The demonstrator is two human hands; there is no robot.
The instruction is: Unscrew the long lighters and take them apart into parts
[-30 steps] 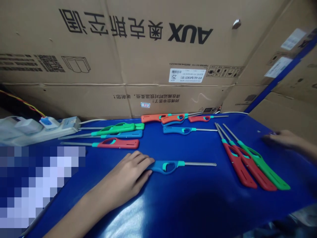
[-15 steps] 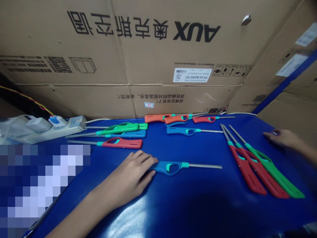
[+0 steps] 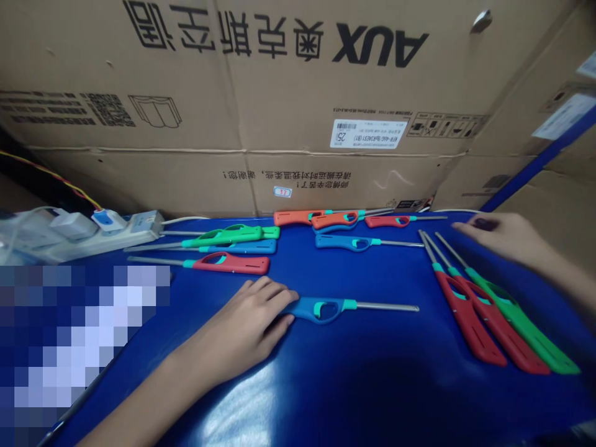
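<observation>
My left hand point(image 3: 254, 326) is closed round the handle end of a blue stick lighter point(image 3: 310, 308), which lies on the blue table with its metal tube pointing right. At the right, my right hand point(image 3: 507, 236) is over the table, its fingers curled round a small dark thing point(image 3: 485, 224) that is too blurred to name. Below that hand lie a green lighter point(image 3: 535, 326) and two red lighters point(image 3: 470, 320), side by side and slanted. Another blue lighter point(image 3: 342, 241) lies beyond my left hand.
Orange lighters point(image 3: 298, 217) and a red one point(image 3: 386, 221) lie along the large cardboard box point(image 3: 288, 136) at the back. Green lighters point(image 3: 233, 233), blue ones and a red lighter point(image 3: 233, 262) lie at the left, near a white power strip point(image 3: 102, 239) with plugs and cables.
My right hand has moved left and slightly away from me, towards the tips of the slanted lighters. My left hand keeps its hold on the blue lighter. The view has shifted slightly.
</observation>
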